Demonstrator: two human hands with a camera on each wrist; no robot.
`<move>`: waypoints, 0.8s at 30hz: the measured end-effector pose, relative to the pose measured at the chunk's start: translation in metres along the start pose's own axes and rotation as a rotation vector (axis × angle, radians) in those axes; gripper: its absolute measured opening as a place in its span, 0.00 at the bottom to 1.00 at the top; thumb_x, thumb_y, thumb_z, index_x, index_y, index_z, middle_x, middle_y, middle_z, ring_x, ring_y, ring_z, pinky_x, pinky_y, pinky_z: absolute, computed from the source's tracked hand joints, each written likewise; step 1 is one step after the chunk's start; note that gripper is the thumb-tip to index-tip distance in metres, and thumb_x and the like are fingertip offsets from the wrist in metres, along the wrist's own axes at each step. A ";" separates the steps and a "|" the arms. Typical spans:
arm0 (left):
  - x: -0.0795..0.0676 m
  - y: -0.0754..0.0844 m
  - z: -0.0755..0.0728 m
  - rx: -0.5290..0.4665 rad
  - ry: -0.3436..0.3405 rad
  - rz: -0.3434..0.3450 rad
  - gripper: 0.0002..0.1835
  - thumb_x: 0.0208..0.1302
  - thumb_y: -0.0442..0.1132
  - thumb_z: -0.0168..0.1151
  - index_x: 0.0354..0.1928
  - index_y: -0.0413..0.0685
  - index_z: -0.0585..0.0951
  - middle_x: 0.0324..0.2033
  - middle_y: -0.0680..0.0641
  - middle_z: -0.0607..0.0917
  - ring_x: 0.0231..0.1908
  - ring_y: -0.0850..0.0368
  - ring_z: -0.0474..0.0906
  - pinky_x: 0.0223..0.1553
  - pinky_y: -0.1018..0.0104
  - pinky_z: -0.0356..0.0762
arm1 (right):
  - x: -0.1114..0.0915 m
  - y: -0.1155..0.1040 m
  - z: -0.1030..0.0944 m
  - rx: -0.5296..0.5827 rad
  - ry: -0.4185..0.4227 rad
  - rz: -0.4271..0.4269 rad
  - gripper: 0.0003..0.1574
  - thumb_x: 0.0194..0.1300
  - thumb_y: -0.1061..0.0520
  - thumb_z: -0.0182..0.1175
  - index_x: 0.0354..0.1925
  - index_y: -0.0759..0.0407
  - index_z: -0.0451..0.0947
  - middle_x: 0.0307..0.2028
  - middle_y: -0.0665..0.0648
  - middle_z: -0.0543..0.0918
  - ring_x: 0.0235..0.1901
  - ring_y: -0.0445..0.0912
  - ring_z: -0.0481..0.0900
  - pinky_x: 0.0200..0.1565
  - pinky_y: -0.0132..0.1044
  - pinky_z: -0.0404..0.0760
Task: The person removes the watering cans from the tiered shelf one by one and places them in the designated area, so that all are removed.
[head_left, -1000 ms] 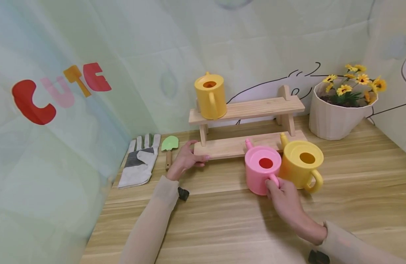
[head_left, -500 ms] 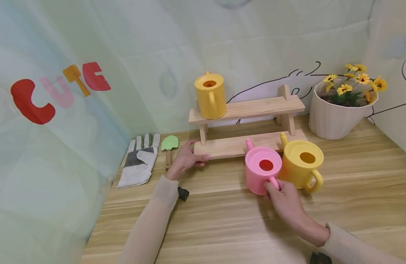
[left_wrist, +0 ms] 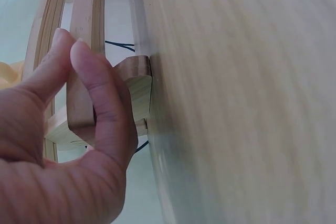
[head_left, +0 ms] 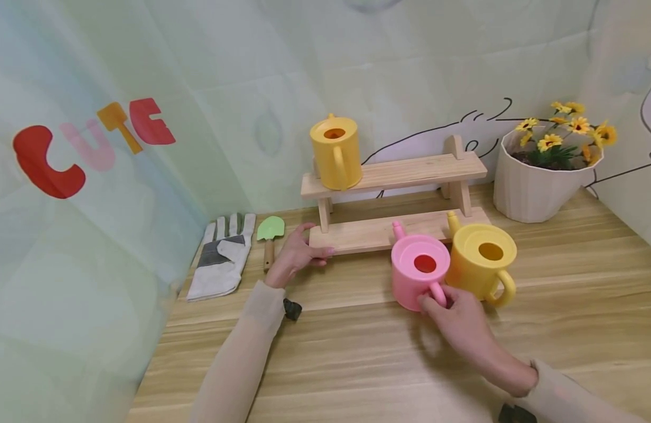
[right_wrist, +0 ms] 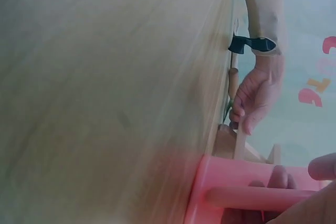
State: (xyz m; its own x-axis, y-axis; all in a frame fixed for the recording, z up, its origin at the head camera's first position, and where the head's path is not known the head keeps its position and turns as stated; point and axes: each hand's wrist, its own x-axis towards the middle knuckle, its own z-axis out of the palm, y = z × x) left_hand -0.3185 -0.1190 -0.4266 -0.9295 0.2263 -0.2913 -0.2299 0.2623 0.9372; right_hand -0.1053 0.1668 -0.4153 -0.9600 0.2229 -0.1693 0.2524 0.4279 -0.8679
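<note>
At the far left, a white work glove (head_left: 222, 261) with a grey band lies flat on the wood-grain table (head_left: 357, 364), fingers pointing to the back. Just beside it lies a hand trowel (head_left: 269, 239), green blade to the back, wooden grip to the front.

Next comes the left hand (head_left: 298, 255), its thumb and fingers pinching the left end of the lower board (head_left: 362, 235) of a two-tier wooden shelf (head_left: 420, 168). On the left end of the upper tier stands a yellow watering can (head_left: 336, 155), upright, its handle toward the person.

The pink watering can (head_left: 410, 282) stands upright in front of the lower board, right of its middle; in the right wrist view its base appears to meet the table. The right hand (head_left: 457, 317) is the nearer one and has its fingers hooked round the can's handle (head_left: 438, 294). From that grip the body lies forward and to the left; the handle-to-spout axis runs obliquely away from the person, the spout (head_left: 398, 230) aimed at the shelf.

Close on its right is a second yellow watering can (head_left: 465, 273), upright; whether the two touch cannot be told. Behind, far right, a white flowerpot (head_left: 526, 191) holds yellow daisy-like flowers (head_left: 578, 126).
</note>
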 end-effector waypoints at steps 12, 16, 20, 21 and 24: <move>0.001 -0.001 0.000 0.020 0.003 0.004 0.52 0.67 0.27 0.76 0.85 0.44 0.55 0.55 0.33 0.83 0.25 0.61 0.85 0.28 0.73 0.90 | -0.006 0.001 -0.014 -0.066 -0.003 -0.058 0.26 0.74 0.47 0.72 0.57 0.65 0.84 0.51 0.62 0.91 0.49 0.50 0.86 0.47 0.28 0.84; 0.000 0.000 0.000 0.019 0.004 0.002 0.52 0.67 0.27 0.76 0.85 0.45 0.55 0.54 0.33 0.83 0.25 0.61 0.85 0.28 0.73 0.90 | -0.009 0.001 -0.017 -0.011 -0.026 -0.039 0.29 0.73 0.49 0.72 0.61 0.65 0.77 0.55 0.64 0.87 0.54 0.51 0.85 0.48 0.25 0.83; -0.001 0.000 0.000 0.007 0.003 0.000 0.52 0.66 0.27 0.76 0.85 0.46 0.55 0.54 0.34 0.83 0.25 0.61 0.85 0.27 0.72 0.90 | -0.012 0.000 -0.021 0.016 -0.021 -0.049 0.32 0.73 0.50 0.72 0.64 0.65 0.71 0.58 0.64 0.83 0.55 0.50 0.82 0.48 0.22 0.82; -0.001 0.001 0.000 0.006 0.002 0.000 0.52 0.66 0.26 0.76 0.85 0.45 0.55 0.54 0.34 0.83 0.25 0.61 0.86 0.27 0.72 0.90 | -0.012 -0.001 -0.022 0.020 -0.015 -0.055 0.33 0.74 0.50 0.72 0.64 0.65 0.70 0.58 0.64 0.82 0.54 0.49 0.81 0.48 0.21 0.81; -0.001 0.001 0.000 0.008 0.003 -0.001 0.52 0.66 0.27 0.76 0.85 0.45 0.55 0.53 0.35 0.83 0.25 0.61 0.86 0.27 0.72 0.90 | -0.014 -0.004 -0.025 0.025 0.014 -0.079 0.35 0.74 0.50 0.72 0.65 0.67 0.68 0.58 0.65 0.79 0.55 0.51 0.78 0.48 0.18 0.79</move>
State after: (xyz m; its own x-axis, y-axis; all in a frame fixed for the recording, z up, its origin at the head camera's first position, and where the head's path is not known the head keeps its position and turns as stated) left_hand -0.3179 -0.1187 -0.4259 -0.9302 0.2230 -0.2916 -0.2285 0.2702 0.9353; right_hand -0.0901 0.1837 -0.3975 -0.9749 0.2020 -0.0937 0.1731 0.4223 -0.8898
